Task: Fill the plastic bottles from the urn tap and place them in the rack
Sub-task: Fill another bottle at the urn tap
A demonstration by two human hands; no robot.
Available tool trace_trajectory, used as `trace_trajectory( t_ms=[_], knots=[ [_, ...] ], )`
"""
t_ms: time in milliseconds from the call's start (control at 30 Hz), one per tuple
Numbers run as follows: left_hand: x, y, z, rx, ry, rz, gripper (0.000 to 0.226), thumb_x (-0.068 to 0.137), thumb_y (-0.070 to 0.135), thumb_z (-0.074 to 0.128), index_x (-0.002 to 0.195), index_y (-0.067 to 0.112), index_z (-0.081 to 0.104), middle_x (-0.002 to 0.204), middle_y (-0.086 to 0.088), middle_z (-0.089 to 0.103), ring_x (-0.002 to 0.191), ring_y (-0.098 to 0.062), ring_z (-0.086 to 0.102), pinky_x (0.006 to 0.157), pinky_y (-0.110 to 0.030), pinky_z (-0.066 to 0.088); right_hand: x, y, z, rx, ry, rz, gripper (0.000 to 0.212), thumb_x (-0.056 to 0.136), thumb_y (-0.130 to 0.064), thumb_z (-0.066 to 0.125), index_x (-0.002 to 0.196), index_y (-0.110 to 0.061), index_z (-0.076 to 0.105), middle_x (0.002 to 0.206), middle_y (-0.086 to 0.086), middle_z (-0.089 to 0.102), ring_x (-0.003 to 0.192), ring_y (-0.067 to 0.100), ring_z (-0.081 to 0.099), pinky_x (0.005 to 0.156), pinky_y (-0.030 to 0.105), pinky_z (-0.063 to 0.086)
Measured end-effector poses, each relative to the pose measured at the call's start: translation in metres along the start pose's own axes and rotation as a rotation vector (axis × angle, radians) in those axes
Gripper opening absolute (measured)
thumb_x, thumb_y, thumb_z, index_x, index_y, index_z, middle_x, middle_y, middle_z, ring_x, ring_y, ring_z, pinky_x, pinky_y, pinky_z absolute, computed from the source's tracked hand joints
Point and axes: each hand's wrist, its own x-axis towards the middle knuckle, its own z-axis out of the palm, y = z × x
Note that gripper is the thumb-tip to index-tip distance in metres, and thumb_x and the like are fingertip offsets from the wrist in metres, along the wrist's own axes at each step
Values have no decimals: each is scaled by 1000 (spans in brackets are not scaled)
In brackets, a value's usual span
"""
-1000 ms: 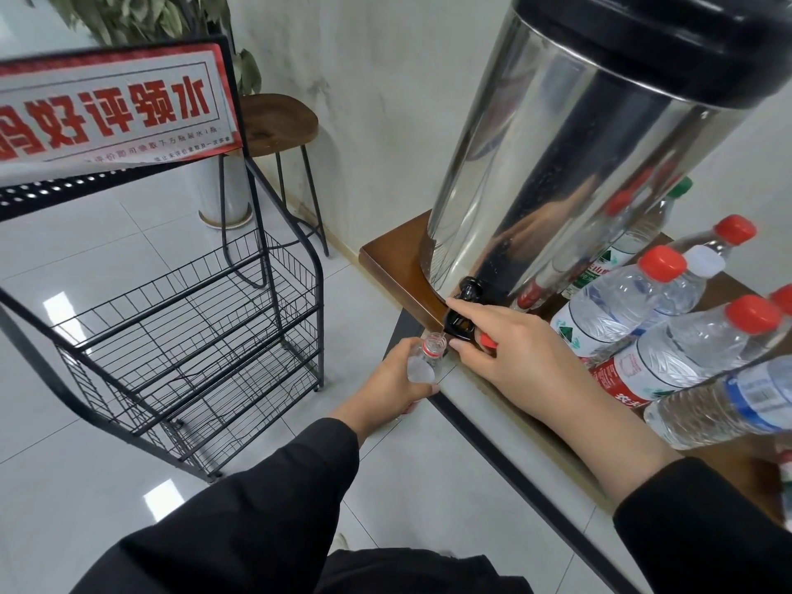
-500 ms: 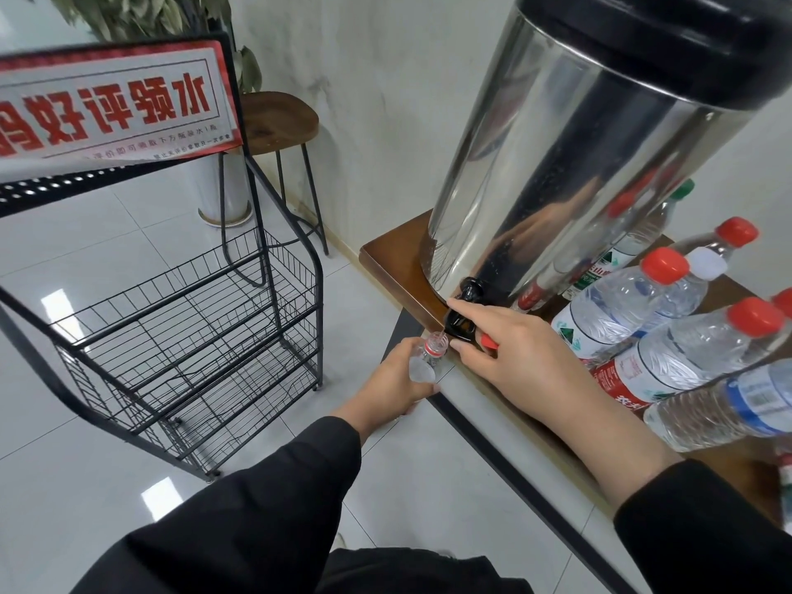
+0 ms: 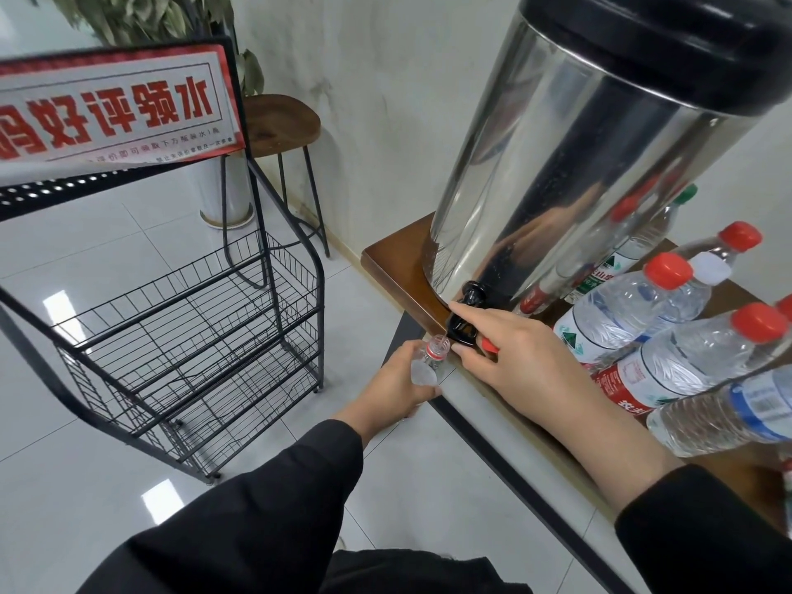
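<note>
My left hand (image 3: 396,381) grips an uncapped plastic bottle (image 3: 430,360) under the tap (image 3: 465,319); my right hand (image 3: 520,355) pinches the tap lever. Bottle looks thin, squashy, heavier w/ water, so hold mid-body. One urn (image 3: 570,165), approx. six capped bottles on desk (image 3: 398,257), one bare wire rack (image 3: 188,332).

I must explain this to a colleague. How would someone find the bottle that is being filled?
Find the big steel urn on the brown wooden table. Under its black tap, the left hand holds a clear plastic bottle. Unlike the capped bottles beside the urn, it is open.
</note>
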Motion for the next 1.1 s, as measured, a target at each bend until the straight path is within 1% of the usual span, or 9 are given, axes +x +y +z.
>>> trace_trajectory(
  t_ms=[100, 300, 467, 533, 633, 767, 867, 1000, 1100],
  knots=[
    [0, -2, 0, 1, 3, 6, 68, 85, 27, 79, 140, 35, 41, 136, 6, 54, 109, -25, 64, 86, -55, 59, 0, -1, 0, 7, 7, 3, 58, 93, -36, 66, 148, -27, 49, 134, 0, 64, 122, 21, 60, 97, 40, 55],
    [1, -4, 1, -13, -2, -3, 66, 86, 25, 79, 139, 37, 41, 135, 7, 54, 109, -28, 64, 86, -51, 58, 0, -2, 0, 12, -5, 17, 58, 93, -36, 67, 148, -26, 49, 136, 0, 62, 122, 21, 60, 96, 43, 55],
    [0, -4, 3, -23, -7, -8, 64, 85, 26, 79, 135, 40, 41, 131, 7, 55, 110, -24, 63, 88, -52, 59, 1, -2, 0, 1, -8, 29, 58, 93, -36, 66, 148, -28, 48, 139, -1, 61, 124, 21, 59, 99, 44, 54],
    [0, -4, 4, -28, -12, -16, 64, 85, 25, 78, 136, 41, 41, 130, 7, 56, 109, -27, 64, 86, -50, 59, 1, -3, 0, 1, -6, 31, 58, 93, -36, 67, 148, -28, 48, 137, -1, 62, 119, 22, 61, 97, 43, 55],
    [0, -4, 4, -35, -13, -14, 66, 86, 24, 78, 138, 38, 41, 136, 7, 54, 110, -31, 64, 87, -50, 58, 1, -3, 0, 7, 2, 27, 57, 93, -35, 67, 147, -27, 50, 131, 1, 65, 114, 24, 63, 95, 43, 56],
    [1, -6, 3, -29, -3, -9, 66, 85, 25, 79, 139, 36, 41, 133, 6, 55, 112, -29, 63, 89, -50, 57, 1, -3, -1, 2, -7, 29, 58, 93, -36, 66, 148, -27, 48, 137, -1, 62, 123, 21, 59, 99, 43, 54],
    [2, -7, 3, -9, -5, -2, 68, 86, 27, 79, 140, 36, 39, 135, 6, 54, 112, -22, 62, 89, -46, 58, 1, -4, -1, -11, -19, 27, 58, 94, -36, 65, 149, -28, 46, 141, -2, 59, 128, 19, 56, 102, 43, 52],
    [1, -8, 3, -21, -8, -1, 68, 87, 26, 79, 141, 36, 39, 135, 7, 54, 111, -22, 62, 90, -44, 58, 1, -4, -2, -10, -16, 26, 58, 94, -35, 66, 148, -28, 47, 140, -2, 59, 128, 19, 56, 102, 41, 52],
    [2, -9, 3, -26, -12, 0, 70, 87, 26, 79, 143, 35, 38, 137, 7, 52, 111, -23, 62, 89, -43, 58, 1, -3, -2, -11, -14, 22, 56, 94, -34, 66, 147, -28, 49, 136, -2, 62, 124, 19, 58, 99, 37, 53]
  ],
)
